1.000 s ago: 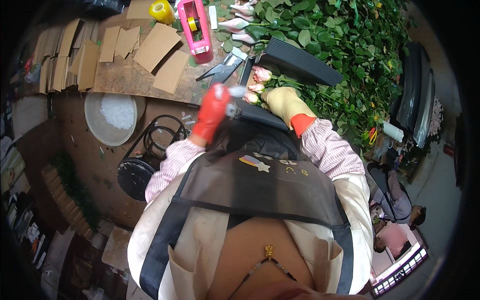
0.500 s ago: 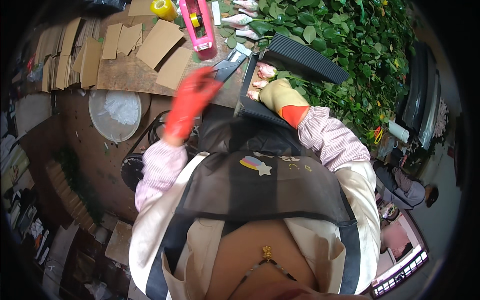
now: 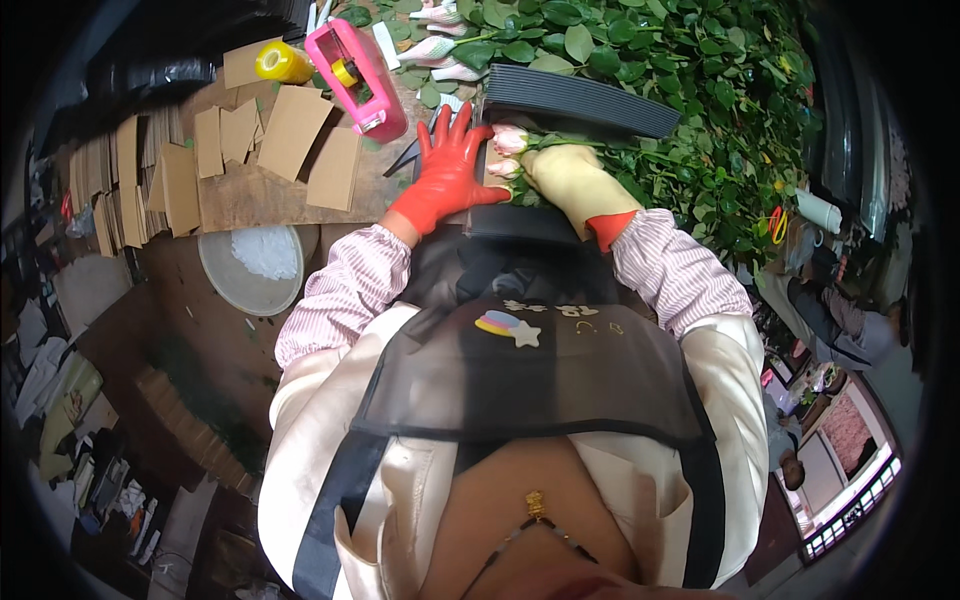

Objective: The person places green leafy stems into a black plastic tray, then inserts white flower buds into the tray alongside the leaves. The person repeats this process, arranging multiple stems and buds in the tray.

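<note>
My left hand (image 3: 446, 172), in a red rubber glove, is spread flat with its fingers apart at the left end of a black ridged holder (image 3: 580, 100). Its thumb and fingertips reach beside the heads of pink roses (image 3: 508, 139), which lie between the holder's walls. My right hand (image 3: 578, 185) wears a cream glove with a red cuff. It is curled over the roses just right of their heads; its fingertips are mostly hidden. Partly under my left hand lies a flat dark grey tool (image 3: 403, 158), whose kind I cannot make out.
Leafy stems (image 3: 690, 110) pile up at right. Wrapped rose heads (image 3: 432, 50) lie at the back near a pink tape dispenser (image 3: 385, 112) and a yellow tape roll (image 3: 283, 62). Cardboard pieces (image 3: 293, 132) cover the left. Below the table edge stands a round bin (image 3: 235, 285); orange-handled scissors (image 3: 777, 225) lie far right.
My left hand has moved right, from over the grey tool to the holder's end, and its fingers have spread. My right hand stays at the roses. The view has shifted slightly.
</note>
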Demonstrator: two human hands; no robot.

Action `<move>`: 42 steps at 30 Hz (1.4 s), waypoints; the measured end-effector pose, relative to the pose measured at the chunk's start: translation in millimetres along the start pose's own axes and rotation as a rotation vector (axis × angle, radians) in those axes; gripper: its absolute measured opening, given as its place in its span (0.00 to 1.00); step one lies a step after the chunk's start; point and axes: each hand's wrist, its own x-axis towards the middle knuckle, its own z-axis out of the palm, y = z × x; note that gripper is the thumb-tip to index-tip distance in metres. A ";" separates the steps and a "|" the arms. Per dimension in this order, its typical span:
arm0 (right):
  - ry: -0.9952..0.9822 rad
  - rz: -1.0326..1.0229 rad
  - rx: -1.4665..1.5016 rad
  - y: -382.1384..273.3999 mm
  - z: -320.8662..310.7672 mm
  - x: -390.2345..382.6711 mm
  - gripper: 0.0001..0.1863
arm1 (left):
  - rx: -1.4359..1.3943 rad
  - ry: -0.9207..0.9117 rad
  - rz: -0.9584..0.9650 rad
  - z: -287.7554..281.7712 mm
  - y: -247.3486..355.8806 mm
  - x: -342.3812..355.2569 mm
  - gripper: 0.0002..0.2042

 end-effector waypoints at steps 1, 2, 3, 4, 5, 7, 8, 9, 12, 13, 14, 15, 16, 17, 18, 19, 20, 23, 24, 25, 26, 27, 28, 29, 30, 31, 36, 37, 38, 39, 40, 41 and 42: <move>-0.013 -0.004 0.048 -2.5 4.8 2.5 0.57 | -0.009 -0.004 -0.003 0.2 -1.2 -1.3 0.52; -0.022 -0.003 0.094 -2.4 7.9 5.5 0.56 | -0.018 -0.007 -0.007 0.8 -1.8 -2.4 0.52; -0.031 -0.002 0.137 -3.7 7.4 5.7 0.55 | -0.028 -0.002 -0.011 0.8 -1.6 -2.5 0.51; -0.041 0.012 0.132 -5.3 6.3 4.9 0.51 | -0.039 0.002 -0.015 1.0 -1.1 -2.2 0.49; -0.068 0.083 0.244 -7.5 3.8 3.5 0.46 | -0.049 0.007 -0.019 0.9 -1.0 -2.1 0.48; -0.120 0.291 0.573 -16.5 -18.0 -10.9 0.35 | -0.095 0.044 -0.051 5.2 -2.2 1.9 0.44; -0.077 0.282 0.587 -14.7 -17.0 -12.7 0.28 | -0.118 0.063 -0.067 7.8 -2.9 2.9 0.42; -0.034 0.271 0.601 -12.7 -15.9 -13.8 0.22 | -0.116 0.096 -0.060 9.7 -1.0 1.8 0.40; 0.289 -0.018 0.202 12.8 10.6 -9.8 0.16 | -0.108 0.194 -0.047 13.7 3.6 -1.1 0.37; 0.386 0.011 0.206 13.0 8.2 -12.0 0.16 | -0.106 0.214 -0.040 15.2 2.6 -1.0 0.37; 0.405 0.045 0.190 13.0 4.1 -14.9 0.16 | -0.103 0.235 -0.034 16.8 1.8 -1.9 0.36; 0.423 0.080 0.177 11.0 -0.6 -19.5 0.16 | -0.101 0.239 -0.043 18.8 1.8 -4.4 0.36; 0.406 0.086 0.253 18.9 13.9 0.2 0.16 | -0.097 0.241 -0.030 18.1 1.9 -2.0 0.36; 0.389 0.090 0.327 26.5 28.6 20.0 0.16 | -0.092 0.242 -0.017 17.4 2.4 -0.7 0.35; 0.443 0.060 0.211 23.8 27.6 22.1 0.15 | -0.089 0.243 -0.022 17.1 2.2 -3.0 0.35; 0.497 0.030 0.096 21.7 27.8 23.8 0.15 | -0.085 0.251 -0.024 17.9 0.7 -2.5 0.34; 0.716 -0.115 0.183 25.9 35.7 23.6 0.13 | -0.081 0.258 -0.024 18.6 -0.8 0.1 0.34; 0.706 -0.164 0.250 24.8 47.9 33.6 0.11 | -0.098 0.243 -0.025 17.4 0.1 -2.0 0.33; 0.643 -0.122 0.172 18.7 30.8 18.9 0.10 | -0.095 0.229 -0.041 16.2 0.7 -2.1 0.32; 0.572 -0.095 0.153 15.5 24.6 16.9 0.10 | -0.090 0.217 -0.048 15.5 2.3 -0.3 0.32; 0.501 -0.067 0.136 12.8 20.3 15.7 0.09 | -0.102 0.220 -0.060 15.2 4.7 1.4 0.30; 0.499 -0.070 0.123 12.7 21.2 12.3 0.09 | -0.116 0.224 -0.073 16.7 6.1 1.8 0.28; 0.497 -0.074 0.111 12.4 21.7 9.2 0.10 | -0.130 0.227 -0.085 17.8 7.2 2.6 0.27; 0.500 -0.077 0.099 12.0 21.3 7.2 0.11 | -0.141 0.261 -0.086 21.6 6.3 3.4 0.25; 0.539 -0.090 0.082 14.8 27.1 6.3 0.12 | -0.155 0.296 -0.086 29.2 3.9 4.8 0.23; 0.578 -0.111 0.064 10.2 19.0 -2.0 0.13 | -0.165 0.333 -0.095 30.3 3.0 7.1 0.21; 0.646 0.066 0.171 11.9 17.5 -16.9 0.17 | -0.197 0.322 -0.082 24.2 8.4 4.0 0.14; 0.632 0.031 0.198 14.4 16.5 -12.9 0.18 | -0.177 0.316 -0.072 24.8 7.9 3.7 0.15; 0.619 -0.004 0.225 18.4 14.2 -6.6 0.18 | -0.156 0.311 -0.061 25.1 6.7 3.5 0.17; 0.609 -0.043 0.251 23.8 10.6 2.3 0.19 | -0.133 0.308 -0.051 26.4 5.1 3.8 0.19; 0.818 -0.091 0.280 41.4 43.7 36.8 0.16 | -0.172 0.336 -0.048 28.6 5.4 4.7 0.21; 0.751 -0.071 0.277 40.9 39.5 35.3 0.15 | -0.208 0.370 -0.060 31.6 1.6 5.2 0.23; 0.683 -0.048 0.271 38.7 30.0 25.9 0.14 | -0.247 0.403 -0.070 31.9 0.7 5.2 0.26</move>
